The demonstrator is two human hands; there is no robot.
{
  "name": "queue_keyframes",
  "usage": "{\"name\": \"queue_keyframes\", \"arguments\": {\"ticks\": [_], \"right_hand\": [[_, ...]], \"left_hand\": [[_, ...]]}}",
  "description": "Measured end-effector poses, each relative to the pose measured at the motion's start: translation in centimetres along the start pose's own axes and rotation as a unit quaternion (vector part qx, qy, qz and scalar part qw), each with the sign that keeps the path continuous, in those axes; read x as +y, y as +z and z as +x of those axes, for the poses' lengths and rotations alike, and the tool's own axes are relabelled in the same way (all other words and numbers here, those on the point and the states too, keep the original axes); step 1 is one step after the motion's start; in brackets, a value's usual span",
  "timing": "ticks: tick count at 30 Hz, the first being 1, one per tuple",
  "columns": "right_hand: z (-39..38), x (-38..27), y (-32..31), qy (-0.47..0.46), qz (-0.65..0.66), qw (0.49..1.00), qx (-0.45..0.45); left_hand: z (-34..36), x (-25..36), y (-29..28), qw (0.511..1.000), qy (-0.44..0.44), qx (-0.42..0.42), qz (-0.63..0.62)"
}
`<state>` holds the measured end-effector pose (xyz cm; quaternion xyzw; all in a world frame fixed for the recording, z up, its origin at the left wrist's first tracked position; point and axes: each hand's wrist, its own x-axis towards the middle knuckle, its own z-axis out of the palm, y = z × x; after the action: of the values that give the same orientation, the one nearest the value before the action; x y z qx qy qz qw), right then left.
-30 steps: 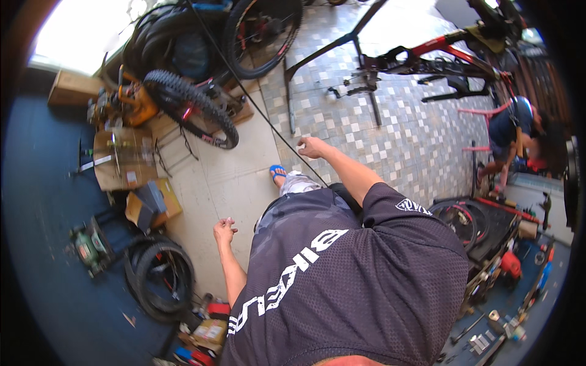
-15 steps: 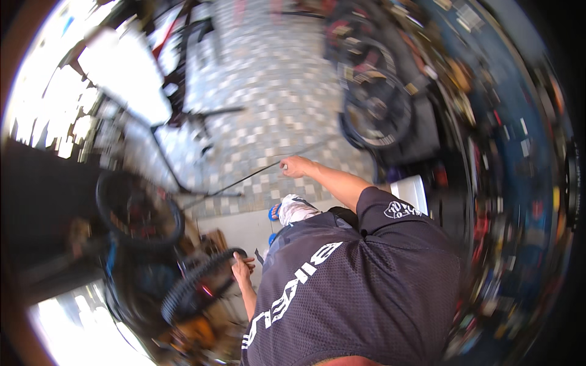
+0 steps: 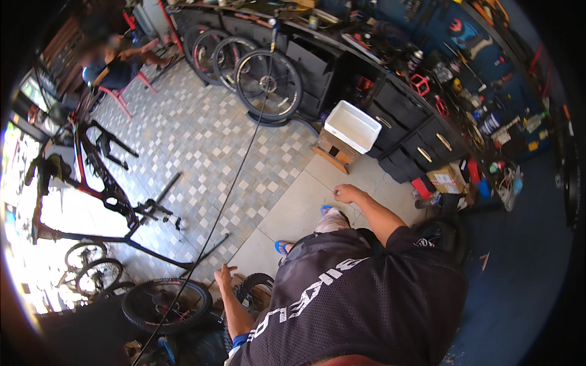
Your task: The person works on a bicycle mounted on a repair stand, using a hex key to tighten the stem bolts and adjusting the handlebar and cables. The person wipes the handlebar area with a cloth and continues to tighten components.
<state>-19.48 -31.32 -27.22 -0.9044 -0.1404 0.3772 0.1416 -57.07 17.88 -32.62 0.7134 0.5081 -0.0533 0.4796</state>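
Note:
My right hand [image 3: 347, 194] hangs in front of me above pale floor tiles. Its fingers are curled, and whatever may be inside them is too small to make out. Lower and to the left, my left hand [image 3: 224, 276] is held out with its fingers apart and holds nothing. Near it are a bicycle wheel with a knobby tyre [image 3: 129, 304] and a second knobby tyre [image 3: 259, 279] partly behind my forearm. A long thin black cord [image 3: 235, 179] crosses the view diagonally, touching neither hand.
A bike frame [image 3: 91, 190] hangs on a stand at left. Several wheels [image 3: 297, 91] lean on black cabinets [image 3: 421, 143]. A white tub [image 3: 368, 125] sits on a wooden stool [image 3: 332, 160]. A tool-covered bench [image 3: 448, 100] lines the right; another person [image 3: 116, 70] sits far left.
My view has swung to the right and become sharp, bringing the tub and bench forward. My right hand, earlier in line with the cord, is now apart from it; my left hand has left the tyre.

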Motion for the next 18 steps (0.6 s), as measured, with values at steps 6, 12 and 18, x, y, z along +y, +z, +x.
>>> {"name": "queue_keyframes", "arguments": {"ticks": [6, 12, 18], "right_hand": [[-4.1, 8.8, 1.9, 0.004, 0.062, 0.997, 0.047], [-8.7, 15.3, 0.8, 0.022, 0.204, 0.976, 0.079], [-13.0, 28.5, 2.6, 0.040, 0.129, 0.984, 0.113]], "left_hand": [[-0.8, 10.1, 14.2, 0.981, 0.153, -0.099, 0.072], [-5.0, 13.1, 28.6, 0.935, 0.258, -0.189, 0.154], [-12.9, 13.2, 37.3, 0.918, 0.286, -0.235, 0.143]]}}
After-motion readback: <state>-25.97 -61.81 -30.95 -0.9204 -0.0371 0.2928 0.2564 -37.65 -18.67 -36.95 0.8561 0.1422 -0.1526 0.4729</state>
